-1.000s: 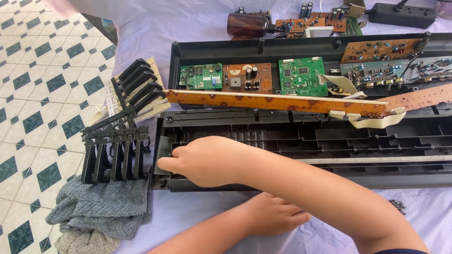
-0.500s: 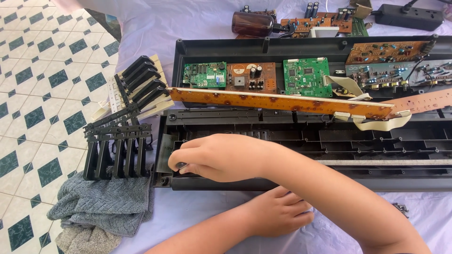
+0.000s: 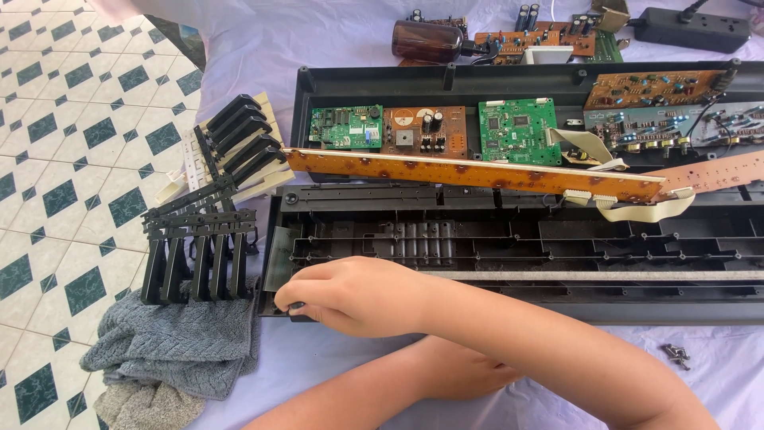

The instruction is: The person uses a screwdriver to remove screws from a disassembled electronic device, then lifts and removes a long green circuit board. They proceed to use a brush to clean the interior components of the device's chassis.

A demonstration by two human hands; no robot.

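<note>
A black keyboard case lies open on a lilac cloth, its ribbed inside bare. My right hand reaches across from the right. Its thumb and fingertips pinch the case's front-left corner, where a small dark bit shows between them. My left hand rests on the cloth just in front of the case, mostly hidden under my right forearm. A long brown circuit strip lies tilted across the case's middle. Behind it sit green and brown circuit boards.
Black key sections stand on a grey towel left of the case, with more keys behind. A few small screws lie at front right. A brown bottle, loose boards and a power strip sit at the back. Tiled floor lies left.
My right hand has slid a little toward the front-left corner of the case. My left hand has slipped further under my right forearm.
</note>
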